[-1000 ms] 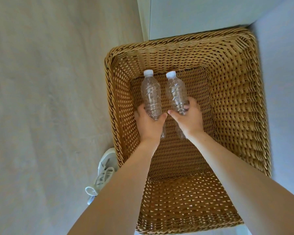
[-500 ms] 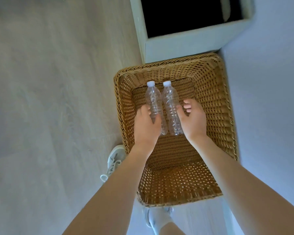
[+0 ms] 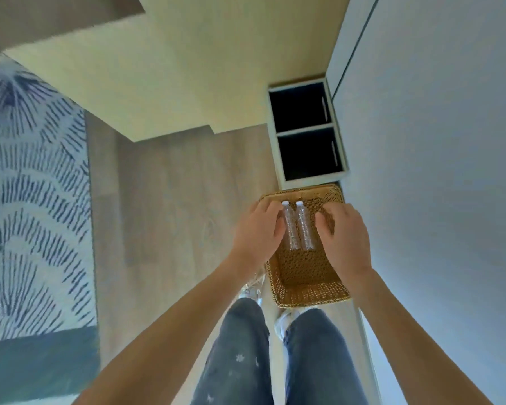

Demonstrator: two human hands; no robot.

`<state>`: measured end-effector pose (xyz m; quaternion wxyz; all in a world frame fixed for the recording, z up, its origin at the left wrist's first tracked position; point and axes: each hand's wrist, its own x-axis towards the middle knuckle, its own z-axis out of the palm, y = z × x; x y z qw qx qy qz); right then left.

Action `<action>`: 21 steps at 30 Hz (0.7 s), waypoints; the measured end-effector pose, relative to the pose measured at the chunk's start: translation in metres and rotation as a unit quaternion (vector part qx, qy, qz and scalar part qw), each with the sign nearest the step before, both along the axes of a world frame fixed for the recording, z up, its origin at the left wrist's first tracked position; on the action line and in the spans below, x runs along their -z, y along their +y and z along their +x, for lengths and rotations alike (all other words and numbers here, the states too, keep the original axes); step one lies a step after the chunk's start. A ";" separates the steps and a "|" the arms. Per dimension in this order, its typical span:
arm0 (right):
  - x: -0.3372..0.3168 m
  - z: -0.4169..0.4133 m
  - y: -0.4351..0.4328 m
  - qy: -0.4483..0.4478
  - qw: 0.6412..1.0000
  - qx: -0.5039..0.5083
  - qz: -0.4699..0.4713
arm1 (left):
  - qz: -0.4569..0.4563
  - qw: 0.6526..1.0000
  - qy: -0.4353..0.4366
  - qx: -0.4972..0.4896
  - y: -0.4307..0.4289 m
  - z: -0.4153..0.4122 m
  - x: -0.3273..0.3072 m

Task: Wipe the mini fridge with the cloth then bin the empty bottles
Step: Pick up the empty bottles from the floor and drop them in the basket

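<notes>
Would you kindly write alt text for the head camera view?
Two clear bottles lie side by side in a wicker basket on the floor, with the left hand and right hand open above them. A two-compartment white cubby stands beyond.

You have two clear plastic bottles, a left bottle (image 3: pixel 290 229) and a right bottle (image 3: pixel 305 228), both white-capped, lying in one wicker basket (image 3: pixel 307 283). Beyond it stands one white cabinet (image 3: pixel 306 129) with two dark compartments. One patterned rug (image 3: pixel 32 200) lies on your left.
</notes>
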<state>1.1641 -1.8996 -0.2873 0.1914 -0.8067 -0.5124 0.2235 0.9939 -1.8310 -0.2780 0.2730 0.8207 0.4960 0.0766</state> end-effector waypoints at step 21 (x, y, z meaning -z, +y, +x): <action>-0.259 -0.025 -0.100 -0.123 0.982 -0.068 0.124 | 0.192 0.977 -0.012 0.091 -0.079 -0.060 -0.267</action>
